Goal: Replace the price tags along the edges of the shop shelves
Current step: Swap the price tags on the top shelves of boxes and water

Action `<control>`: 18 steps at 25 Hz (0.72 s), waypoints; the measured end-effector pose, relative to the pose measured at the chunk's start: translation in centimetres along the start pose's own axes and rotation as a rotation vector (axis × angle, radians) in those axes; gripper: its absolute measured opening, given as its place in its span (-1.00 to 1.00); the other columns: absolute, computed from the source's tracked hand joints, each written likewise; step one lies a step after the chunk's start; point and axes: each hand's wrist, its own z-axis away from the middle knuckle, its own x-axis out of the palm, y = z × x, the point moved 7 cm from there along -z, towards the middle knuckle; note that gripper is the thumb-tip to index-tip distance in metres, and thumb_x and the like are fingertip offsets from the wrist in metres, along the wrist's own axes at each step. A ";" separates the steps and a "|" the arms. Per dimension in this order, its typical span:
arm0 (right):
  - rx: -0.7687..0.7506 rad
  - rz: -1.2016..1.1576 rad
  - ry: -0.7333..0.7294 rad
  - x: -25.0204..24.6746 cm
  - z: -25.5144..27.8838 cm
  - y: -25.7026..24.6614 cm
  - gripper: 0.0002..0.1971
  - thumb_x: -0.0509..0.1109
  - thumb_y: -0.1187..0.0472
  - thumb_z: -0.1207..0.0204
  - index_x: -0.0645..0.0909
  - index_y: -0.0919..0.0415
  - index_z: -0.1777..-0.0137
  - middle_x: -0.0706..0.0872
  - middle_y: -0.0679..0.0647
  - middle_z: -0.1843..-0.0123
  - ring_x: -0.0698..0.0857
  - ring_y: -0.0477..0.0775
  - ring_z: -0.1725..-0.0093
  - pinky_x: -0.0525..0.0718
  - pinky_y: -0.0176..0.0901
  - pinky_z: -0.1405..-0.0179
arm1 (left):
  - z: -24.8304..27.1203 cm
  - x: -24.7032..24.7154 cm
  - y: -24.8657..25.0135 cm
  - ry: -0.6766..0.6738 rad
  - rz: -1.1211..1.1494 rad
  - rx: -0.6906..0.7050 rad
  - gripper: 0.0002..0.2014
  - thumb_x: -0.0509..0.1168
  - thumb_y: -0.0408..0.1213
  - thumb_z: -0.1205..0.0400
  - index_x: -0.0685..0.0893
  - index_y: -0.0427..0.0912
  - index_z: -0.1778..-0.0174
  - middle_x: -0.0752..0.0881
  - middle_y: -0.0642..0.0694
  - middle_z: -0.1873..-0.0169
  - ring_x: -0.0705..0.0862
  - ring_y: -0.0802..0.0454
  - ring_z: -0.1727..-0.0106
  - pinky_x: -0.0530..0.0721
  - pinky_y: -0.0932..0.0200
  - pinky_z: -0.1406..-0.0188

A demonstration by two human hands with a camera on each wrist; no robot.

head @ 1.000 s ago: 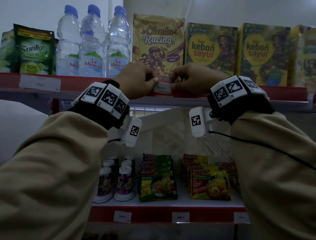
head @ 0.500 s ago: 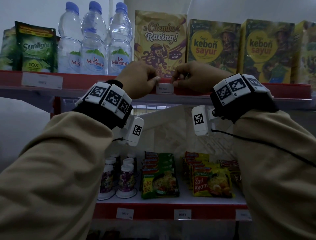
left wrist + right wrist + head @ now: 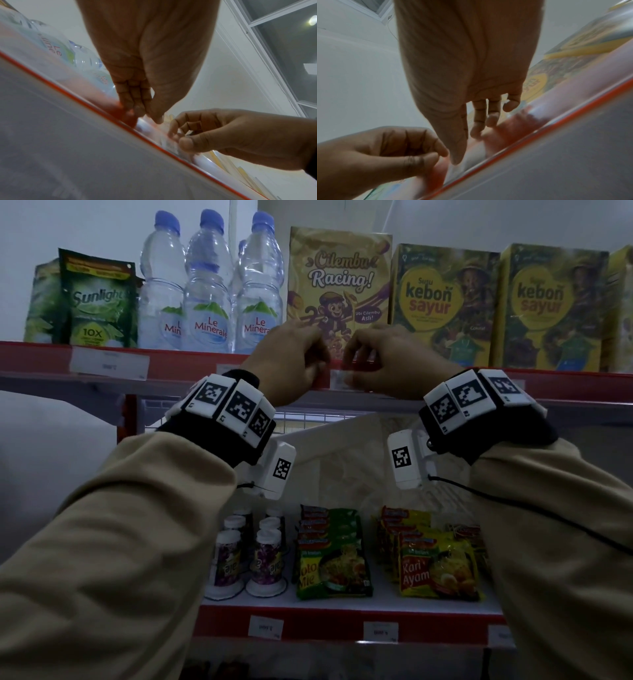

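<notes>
Head view, tag: price tag (image 3: 342, 380) sits on the red shelf edge (image 3: 191, 364), directly below the monkey cereal box (image 3: 339, 285); it looks blurred, so whether it is fully seated I cannot tell.
Head view, hands: left hand (image 3: 291, 357) and right hand (image 3: 390, 361) meet at the tag's two ends, one each side of it, likely so it goes in level rather than skewed.
Head view, neighbours: water bottles (image 3: 209, 289) stand left of the cereal box, green boxes (image 3: 445, 302) right of it; another tag (image 3: 109, 362) hangs further left on the same edge, a sign this strip takes one tag per product.
Left wrist view, left grip: left hand (image 3: 147, 67) has its fingers bunched against the thumb, tips down on the tag's end (image 3: 145, 127) at the shelf edge (image 3: 85, 106); it pinches or presses there, apparently to steady that end.
Left wrist view, right grip: right hand (image 3: 231, 136) curls thumb and forefinger round the tag's other end.
Right wrist view, right grip: right hand (image 3: 467, 67) points its thumb onto the tag (image 3: 464, 166), other fingers loosely bent above the strip (image 3: 539, 121).
Right wrist view, left grip: left hand (image 3: 385, 152) is curled, thumb meeting fingertips just beside the tag.
Step judged: tag being worked into the strip, not yet let go.
</notes>
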 end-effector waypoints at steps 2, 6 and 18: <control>0.010 0.055 0.033 0.5 -0.5 -1.2 -0.66 0.47 -0.03 -0.46 0.57 0.03 -0.18 0.56 0.04 -0.16 0.48 0.14 -0.26 0.48 0.15 -0.28 | 0.8 -0.9 -0.6 0.010 -0.117 0.010 -0.81 0.34 -0.20 -0.59 0.69 -0.06 -0.11 0.62 -0.14 -0.12 0.48 -0.18 -0.24 0.42 -0.03 -0.24; 0.041 0.071 0.099 1.3 -1.6 -3.6 -0.69 0.48 -0.07 -0.40 0.58 0.00 -0.08 0.59 0.03 -0.21 0.46 0.16 -0.31 0.40 0.11 -0.29 | 2.8 -3.8 -4.7 0.018 -0.227 -0.099 -0.78 0.37 -0.08 -0.56 0.68 0.06 -0.12 0.64 -0.09 -0.09 0.46 -0.17 -0.27 0.39 -0.09 -0.23; 0.119 0.120 0.253 5.8 -4.1 -12.1 -0.52 0.35 -0.15 -0.37 0.49 0.13 -0.17 0.53 0.17 -0.27 0.33 0.29 -0.42 0.26 0.26 -0.36 | 7.6 -7.3 -10.8 0.001 -0.363 -0.175 -0.57 0.38 -0.03 -0.57 0.56 -0.13 -0.30 0.55 -0.22 -0.21 0.46 -0.21 -0.27 0.44 -0.12 -0.29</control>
